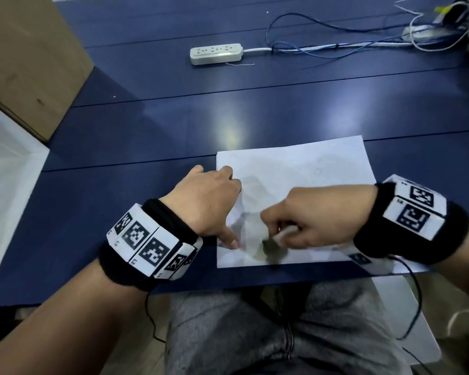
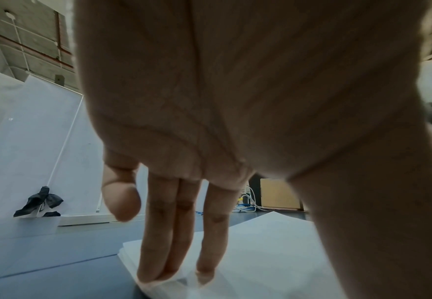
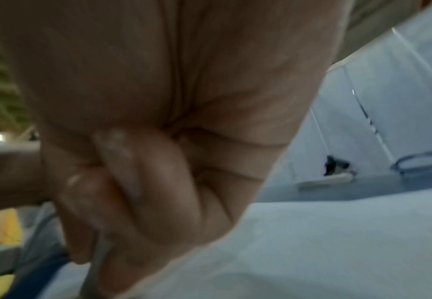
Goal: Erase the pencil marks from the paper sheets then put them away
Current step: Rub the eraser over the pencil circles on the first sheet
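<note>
A stack of white paper sheets (image 1: 295, 163) lies on the blue table (image 1: 146, 131) near its front edge, creased in the middle. My left hand (image 1: 228, 207) presses on the stack's left edge with straight fingers (image 2: 168, 242) on the paper (image 2: 274, 252); its thumb also rests on the sheet. My right hand (image 1: 279, 228) pinches a small pale eraser (image 1: 284, 234), whose dark tip touches the paper near the front edge. The right wrist view is blurred: curled fingers (image 3: 133, 192) above the paper (image 3: 312, 242). A faint pencil circle (image 1: 318, 171) shows farther up the sheet.
A cardboard box (image 1: 25, 63) and a white tray (image 1: 6, 185) stand at the left. At the back lie a white power strip (image 1: 215, 54) and blue and white cables (image 1: 336, 47). Another white sheet (image 1: 406, 320) hangs below the table edge at the right.
</note>
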Motion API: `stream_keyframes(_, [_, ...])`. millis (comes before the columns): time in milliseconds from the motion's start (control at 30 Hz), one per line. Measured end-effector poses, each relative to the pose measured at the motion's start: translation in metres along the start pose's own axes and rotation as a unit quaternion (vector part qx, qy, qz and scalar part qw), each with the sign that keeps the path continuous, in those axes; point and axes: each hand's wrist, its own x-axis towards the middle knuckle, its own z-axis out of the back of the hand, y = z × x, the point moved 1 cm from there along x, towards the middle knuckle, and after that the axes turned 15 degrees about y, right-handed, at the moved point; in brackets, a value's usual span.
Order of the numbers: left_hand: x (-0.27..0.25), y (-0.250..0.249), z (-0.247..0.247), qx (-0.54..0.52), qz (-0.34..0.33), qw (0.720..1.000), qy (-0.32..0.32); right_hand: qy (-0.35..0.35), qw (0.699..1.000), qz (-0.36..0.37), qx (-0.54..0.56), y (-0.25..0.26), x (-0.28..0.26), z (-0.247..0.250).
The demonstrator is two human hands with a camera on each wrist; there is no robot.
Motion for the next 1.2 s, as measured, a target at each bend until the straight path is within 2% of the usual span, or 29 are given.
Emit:
stream_keyframes(67, [-0.001,0.0,0.0,0.0,-0.001,1.0,-0.001,0.001,1.0,-0.007,0.011,-0.002,0.002,0.001])
stream_keyframes(200, [-0.001,-0.002,0.001,0.0,0.002,1.0,0.0,-0.124,0.983,-0.134,-0.035,-0.024,0.006,0.02])
stream_keyframes(233, [-0.002,-0.002,0.001,0.001,0.003,1.0,0.0,-0.138,0.979,-0.144,-0.042,-0.026,0.005,0.021])
stream_keyframes(300, [-0.001,-0.002,0.001,0.002,0.004,1.0,-0.002,-0.117,0.988,-0.095,-0.044,-0.019,0.002,0.015])
stream_keyframes(367, [0.0,-0.001,0.0,0.002,0.003,1.0,-0.001,-0.046,0.999,-0.015,-0.019,-0.005,-0.001,0.002])
stream_keyframes(433, [0.0,-0.001,0.0,0.003,0.003,1.0,0.0,-0.003,1.0,0.006,0.001,0.001,-0.001,-0.002])
stream_keyframes(500, [0.0,-0.001,0.001,0.002,0.001,1.0,-0.001,-0.046,0.998,-0.03,-0.018,-0.008,0.003,0.006])
stream_keyframes(600, [-0.002,-0.002,0.001,-0.001,0.001,1.0,-0.001,-0.143,0.978,-0.152,-0.03,-0.029,0.007,0.023])
stream_keyframes(633, [-0.002,-0.002,0.001,0.0,0.002,1.0,-0.001,-0.156,0.973,-0.168,-0.037,-0.032,0.006,0.025])
stream_keyframes(700, [-0.003,-0.002,0.001,0.001,0.002,1.0,-0.001,-0.137,0.982,-0.122,-0.051,-0.028,0.002,0.02])
stream_keyframes(767, [-0.002,-0.002,0.001,0.003,0.0,1.0,0.0,-0.052,0.998,-0.034,-0.027,-0.016,-0.002,0.007])
stream_keyframes(833, [-0.003,-0.002,0.001,0.007,-0.003,1.0,0.001,0.025,1.0,0.0,0.015,-0.008,-0.003,-0.002])
stream_keyframes(900, [-0.004,-0.001,0.0,0.012,-0.006,1.0,-0.003,0.008,1.0,-0.021,0.015,-0.012,0.001,0.001])
stream_keyframes(1000, [-0.006,-0.002,0.001,0.007,-0.012,1.0,-0.012,-0.102,0.989,-0.106,-0.015,-0.029,0.003,0.02])
stream_keyframes(1067, [-0.007,-0.003,0.003,0.007,-0.017,1.0,-0.01,-0.141,0.979,-0.142,-0.026,-0.034,0.002,0.025])
stream_keyframes(1133, [-0.007,-0.003,0.005,0.017,-0.022,1.0,-0.005,-0.122,0.986,-0.106,-0.031,-0.028,-0.001,0.018])
stream_keyframes(1200, [-0.006,-0.003,0.005,0.021,-0.023,1.0,0.002,-0.048,0.998,-0.035,-0.01,-0.016,-0.002,0.005])
